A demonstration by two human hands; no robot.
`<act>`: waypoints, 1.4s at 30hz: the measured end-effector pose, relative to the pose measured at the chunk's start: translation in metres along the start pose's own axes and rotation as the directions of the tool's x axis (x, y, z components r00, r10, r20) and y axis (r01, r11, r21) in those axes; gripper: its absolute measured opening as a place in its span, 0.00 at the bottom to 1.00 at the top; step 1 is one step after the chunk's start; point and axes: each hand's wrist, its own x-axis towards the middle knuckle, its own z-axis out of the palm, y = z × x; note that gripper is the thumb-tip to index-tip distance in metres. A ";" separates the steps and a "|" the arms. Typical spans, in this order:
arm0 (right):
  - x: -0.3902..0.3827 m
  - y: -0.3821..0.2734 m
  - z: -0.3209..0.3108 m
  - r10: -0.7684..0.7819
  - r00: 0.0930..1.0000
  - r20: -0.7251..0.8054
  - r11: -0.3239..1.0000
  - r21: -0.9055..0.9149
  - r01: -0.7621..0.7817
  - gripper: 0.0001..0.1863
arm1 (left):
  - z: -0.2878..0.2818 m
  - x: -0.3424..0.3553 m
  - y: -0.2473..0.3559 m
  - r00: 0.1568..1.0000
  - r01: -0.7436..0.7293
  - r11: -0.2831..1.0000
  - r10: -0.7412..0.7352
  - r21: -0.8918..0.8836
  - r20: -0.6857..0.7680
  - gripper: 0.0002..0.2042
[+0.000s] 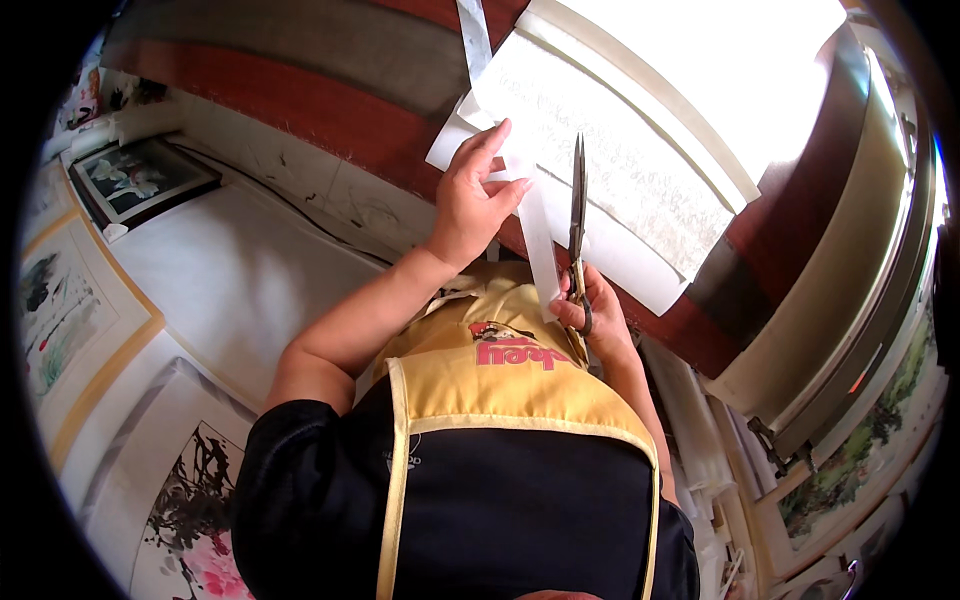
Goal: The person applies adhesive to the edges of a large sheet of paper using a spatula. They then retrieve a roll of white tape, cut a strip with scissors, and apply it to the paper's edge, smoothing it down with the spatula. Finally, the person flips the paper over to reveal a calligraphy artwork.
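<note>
A narrow white strip hangs between my two hands. My left hand is closed on its upper part, thumb and fingers pinching it at the table's near edge. My right hand has its fingers through the handles of a pair of scissors, and its thumb meets the strip's lower end. The long blades point away from me, look nearly closed, and stand to the right of the strip. Beyond them lies a sheet covered in faint small writing, on white paper with a curled near edge.
The sheet lies on a dark red table. A pale translucent strip runs to its far side. At left are a framed flower picture and several mounted ink paintings. A large cream curved object stands close at right.
</note>
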 end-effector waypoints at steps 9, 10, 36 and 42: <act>0.007 0.000 0.002 0.014 1.000 0.013 1.000 0.022 -0.014 0.17 | -0.006 0.000 0.021 0.983 -0.180 0.975 0.183 0.127 -0.009 0.36; 0.008 0.000 0.001 0.015 1.000 0.018 1.000 0.015 -0.016 0.17 | -0.007 0.000 0.025 0.981 -0.190 0.966 0.195 0.176 -0.010 0.36; 0.006 0.008 -0.007 0.030 1.000 -0.010 0.836 -0.549 -0.030 0.17 | -0.050 0.044 0.044 0.974 -0.155 0.920 0.083 -0.359 -0.210 0.36; 0.005 0.001 -0.007 0.054 0.998 -0.031 0.820 -0.568 -0.063 0.16 | -0.061 0.048 0.040 0.973 -0.102 0.950 0.033 -0.296 -0.229 0.35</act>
